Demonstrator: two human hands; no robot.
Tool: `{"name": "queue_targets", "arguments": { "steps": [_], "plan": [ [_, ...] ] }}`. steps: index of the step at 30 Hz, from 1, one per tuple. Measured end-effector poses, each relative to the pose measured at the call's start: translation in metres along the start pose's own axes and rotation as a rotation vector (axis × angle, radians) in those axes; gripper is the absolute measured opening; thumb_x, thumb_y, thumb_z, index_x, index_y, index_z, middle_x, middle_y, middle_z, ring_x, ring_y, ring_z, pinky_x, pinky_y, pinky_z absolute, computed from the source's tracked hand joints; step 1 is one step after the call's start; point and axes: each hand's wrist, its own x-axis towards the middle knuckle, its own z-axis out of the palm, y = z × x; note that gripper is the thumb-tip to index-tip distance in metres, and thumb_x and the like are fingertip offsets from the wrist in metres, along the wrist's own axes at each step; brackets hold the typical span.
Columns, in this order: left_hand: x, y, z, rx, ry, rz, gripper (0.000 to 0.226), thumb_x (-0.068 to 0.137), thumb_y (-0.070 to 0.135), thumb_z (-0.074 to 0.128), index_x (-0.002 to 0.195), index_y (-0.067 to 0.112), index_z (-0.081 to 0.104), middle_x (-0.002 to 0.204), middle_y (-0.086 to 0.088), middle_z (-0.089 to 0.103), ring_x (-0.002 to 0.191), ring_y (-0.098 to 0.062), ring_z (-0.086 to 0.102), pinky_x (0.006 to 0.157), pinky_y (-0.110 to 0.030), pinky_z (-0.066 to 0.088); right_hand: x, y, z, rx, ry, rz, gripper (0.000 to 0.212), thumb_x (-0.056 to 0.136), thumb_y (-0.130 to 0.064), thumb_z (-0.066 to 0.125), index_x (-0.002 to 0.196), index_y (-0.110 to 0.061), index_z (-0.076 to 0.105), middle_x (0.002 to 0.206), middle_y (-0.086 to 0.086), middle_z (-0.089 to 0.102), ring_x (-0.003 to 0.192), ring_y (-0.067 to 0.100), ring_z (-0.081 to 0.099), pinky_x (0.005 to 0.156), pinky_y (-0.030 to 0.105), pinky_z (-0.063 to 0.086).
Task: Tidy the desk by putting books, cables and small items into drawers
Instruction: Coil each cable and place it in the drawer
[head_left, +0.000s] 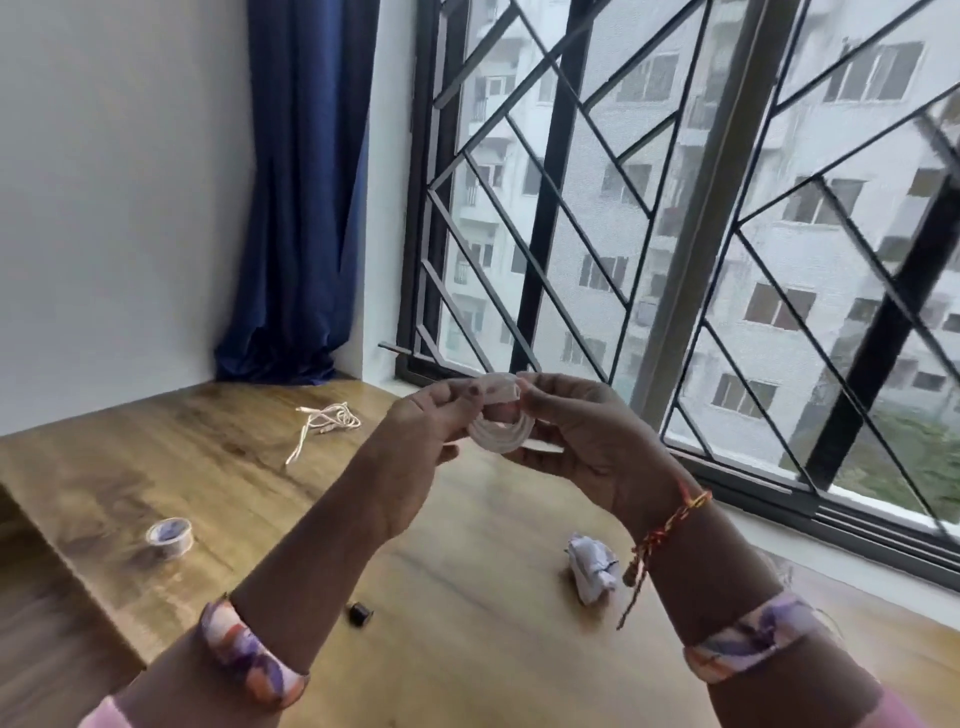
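A coiled white cable (500, 428) hangs in the air above the wooden desk (218, 467), held between both hands. My left hand (421, 447) pinches its top end with thumb and fingers. My right hand (582, 431) grips the coil from the right side, fingers curled round it. A second white cable (322, 422) lies loose and tangled on the desk further back. A roll of clear tape (170, 536) sits at the left. A small dark item (359, 613) lies on the desk between my forearms.
A crumpled white paper (592, 569) lies on the desk at the right. A barred window (675, 234) runs along the right side. A blue curtain (306, 197) hangs in the far corner. The desk's left edge drops off near the tape.
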Motion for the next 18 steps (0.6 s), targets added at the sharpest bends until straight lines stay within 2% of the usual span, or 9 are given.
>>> {"name": "queue_targets", "arguments": {
  "steps": [2, 5, 9, 11, 13, 15, 18],
  "plan": [
    [-0.014, 0.000, -0.002, 0.256, 0.030, 0.069, 0.021, 0.087, 0.024, 0.058, 0.101, 0.014, 0.070, 0.090, 0.003, 0.072, 0.079, -0.003, 0.062, 0.073, -0.013, 0.043, -0.010, 0.006, 0.000, 0.041, -0.024, -0.001, 0.009, 0.082, -0.016, 0.060, 0.088, -0.009, 0.064, 0.072, 0.002, 0.065, 0.061, 0.010, 0.063, 0.060, 0.026, 0.057],
    [-0.041, 0.007, -0.011, 0.386, 0.060, -0.036, 0.017, 0.083, 0.025, 0.064, 0.097, 0.018, 0.071, 0.086, 0.002, 0.070, 0.073, -0.005, 0.059, 0.060, -0.011, 0.044, -0.026, 0.018, 0.004, 0.111, -0.102, 0.036, 0.031, 0.071, -0.022, 0.063, 0.096, -0.006, 0.062, 0.079, 0.005, 0.064, 0.068, 0.015, 0.061, 0.058, 0.026, 0.057],
    [-0.086, 0.009, -0.025, 0.216, 0.203, -0.202, 0.012, 0.078, 0.010, 0.067, 0.090, 0.008, 0.070, 0.068, 0.001, 0.066, 0.056, -0.006, 0.057, 0.050, -0.015, 0.049, -0.045, 0.044, 0.026, 0.174, -0.242, 0.121, 0.024, 0.070, -0.025, 0.064, 0.088, -0.010, 0.065, 0.081, 0.004, 0.064, 0.070, 0.016, 0.061, 0.059, 0.027, 0.056],
    [-0.110, 0.004, -0.037, 0.171, 0.295, -0.265, 0.006, 0.077, 0.006, 0.067, 0.083, 0.006, 0.069, 0.064, -0.001, 0.065, 0.053, -0.007, 0.057, 0.048, -0.016, 0.049, -0.054, 0.063, 0.040, 0.186, -0.305, 0.174, 0.015, 0.081, -0.027, 0.060, 0.082, -0.014, 0.067, 0.078, 0.003, 0.065, 0.067, 0.015, 0.062, 0.062, 0.029, 0.058],
    [-0.136, -0.004, -0.052, 0.148, 0.387, -0.321, 0.001, 0.079, 0.005, 0.065, 0.079, 0.004, 0.067, 0.063, -0.002, 0.062, 0.052, -0.007, 0.055, 0.046, -0.015, 0.048, -0.063, 0.083, 0.055, 0.204, -0.362, 0.266, 0.028, 0.094, -0.031, 0.047, 0.089, -0.013, 0.067, 0.078, 0.004, 0.064, 0.067, 0.015, 0.059, 0.062, 0.029, 0.056],
    [-0.158, -0.012, -0.071, 0.122, 0.479, -0.365, 0.003, 0.079, 0.004, 0.064, 0.080, 0.002, 0.066, 0.063, -0.004, 0.061, 0.052, -0.008, 0.053, 0.044, -0.015, 0.047, -0.071, 0.104, 0.068, 0.154, -0.389, 0.342, 0.033, 0.098, -0.033, 0.039, 0.095, -0.011, 0.064, 0.077, 0.002, 0.062, 0.065, 0.013, 0.055, 0.060, 0.029, 0.055],
    [-0.185, -0.026, -0.107, 0.086, 0.626, -0.417, 0.003, 0.079, 0.004, 0.063, 0.076, 0.005, 0.064, 0.056, 0.000, 0.064, 0.048, -0.006, 0.056, 0.044, -0.013, 0.048, -0.077, 0.139, 0.079, -0.057, -0.350, 0.381, 0.032, 0.100, -0.031, 0.038, 0.093, -0.011, 0.062, 0.077, 0.002, 0.059, 0.062, 0.011, 0.052, 0.058, 0.027, 0.050]
  ]
}}
